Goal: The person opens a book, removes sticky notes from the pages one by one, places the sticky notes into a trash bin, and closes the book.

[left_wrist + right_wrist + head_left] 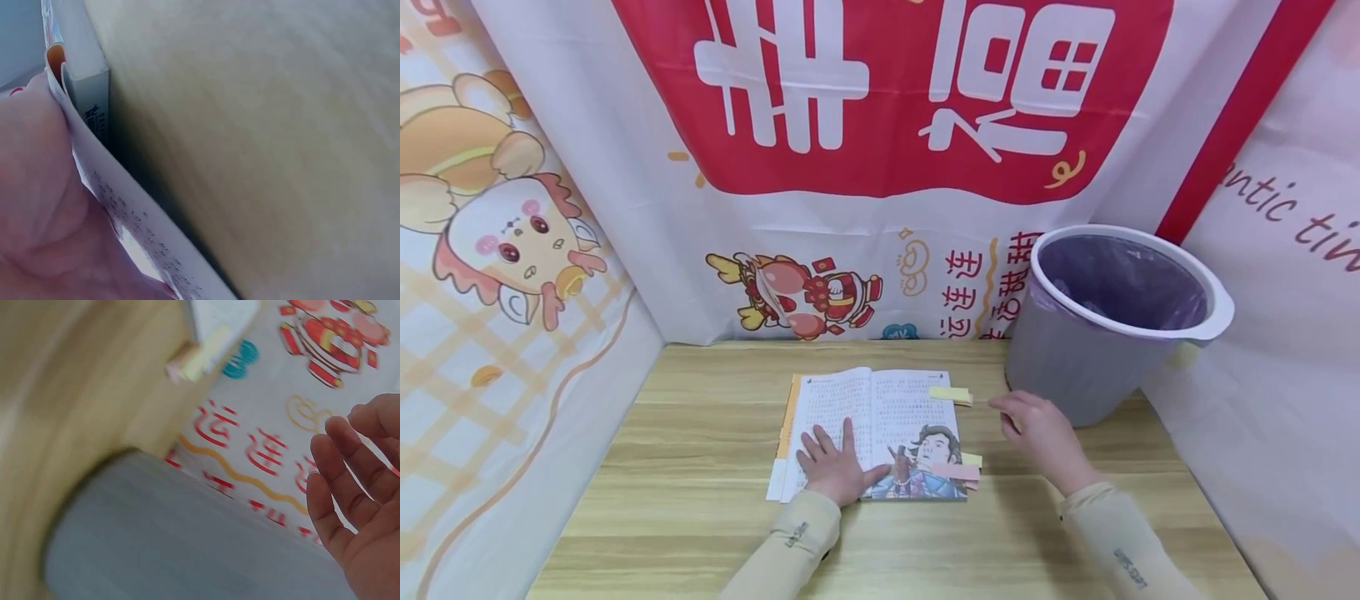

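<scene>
An open book [902,408] lies on the wooden table, with printed text on both pages and a drawn figure on the right one. Spread flat across its left page and the fold, my left hand [833,468] presses the paper down. From the left wrist, the hand [44,200] shows against a page edge [144,212]. Yellow sticky tabs [951,395] and a pink sticky tab [957,472] jut out past the right page. To the right of the book hovers my right hand [1041,429], fingers loosely bent; the right wrist view shows nothing in this hand [362,500].
A grey trash bin [1075,367] with a white rim and purple liner stands at the table's back right, close to my right hand. Printed cloth [880,225] hangs behind the table and along both sides.
</scene>
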{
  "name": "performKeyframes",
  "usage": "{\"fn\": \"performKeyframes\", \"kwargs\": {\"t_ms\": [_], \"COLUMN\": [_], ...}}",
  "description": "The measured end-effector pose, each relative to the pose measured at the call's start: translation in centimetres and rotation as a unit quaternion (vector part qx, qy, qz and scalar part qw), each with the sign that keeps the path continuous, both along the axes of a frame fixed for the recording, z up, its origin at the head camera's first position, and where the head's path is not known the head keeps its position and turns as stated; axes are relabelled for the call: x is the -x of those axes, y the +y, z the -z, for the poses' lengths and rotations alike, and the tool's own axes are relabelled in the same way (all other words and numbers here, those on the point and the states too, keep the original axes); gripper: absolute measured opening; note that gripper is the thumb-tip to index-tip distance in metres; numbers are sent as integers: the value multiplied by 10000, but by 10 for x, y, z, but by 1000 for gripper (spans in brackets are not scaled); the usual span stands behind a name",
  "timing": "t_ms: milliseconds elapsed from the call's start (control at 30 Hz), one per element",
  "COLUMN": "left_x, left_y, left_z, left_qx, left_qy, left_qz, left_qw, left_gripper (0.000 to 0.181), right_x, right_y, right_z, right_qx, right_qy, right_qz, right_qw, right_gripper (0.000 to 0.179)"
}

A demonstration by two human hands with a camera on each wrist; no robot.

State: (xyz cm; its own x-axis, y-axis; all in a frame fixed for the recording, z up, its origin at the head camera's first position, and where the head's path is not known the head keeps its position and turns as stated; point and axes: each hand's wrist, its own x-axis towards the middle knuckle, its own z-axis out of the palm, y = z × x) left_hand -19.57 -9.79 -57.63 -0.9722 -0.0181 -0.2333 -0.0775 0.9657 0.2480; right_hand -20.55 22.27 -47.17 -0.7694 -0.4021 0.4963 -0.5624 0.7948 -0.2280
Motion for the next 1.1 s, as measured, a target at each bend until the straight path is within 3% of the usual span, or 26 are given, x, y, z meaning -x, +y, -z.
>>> {"fn": "performKeyframes", "kwargs": {"t_ms": [67, 167, 300, 400, 500, 633, 833, 1100], "left_x": [-1, 0, 1, -1, -3, -4, -2, 0], "left_y": [0, -1, -1, -1, -1, 2, 6, 7], "left_z": [0, 11, 22, 20, 12, -4, -15, -10], "left_qx": [-15, -59, -191, -183, -110, -255, -5, 98], "left_qy": [46, 260, 753, 822, 440, 211, 506, 756], "left_qz": [58, 329, 1158, 1563, 1533, 1515, 1695, 2113], "left_qw": [10000, 9991, 9902, 9841, 9871, 9879, 9842, 9744], "left_gripper": [116, 107, 83, 73, 74, 82, 98, 112], "right_x": [-2, -5, -10, -14, -18, -22, -25, -27], "right_y": [-2, -5, -11, -17, -22, -27, -29, -29], "right_z": [12, 29, 50, 62, 72, 81, 89, 95], "right_qx": [-60, -130, -153, -100, -112, -210, -313, -540], "right_qy": [-251, -683, -1109, -1406, -1705, -1807, -1466, -1420], "right_qz": [31, 103, 232, 259, 243, 102, -250, -266], "right_qw": [9997, 9975, 9934, 9897, 9850, 9833, 9884, 9880], "right_gripper": [24, 23, 24, 26, 30, 30, 23, 30]}}
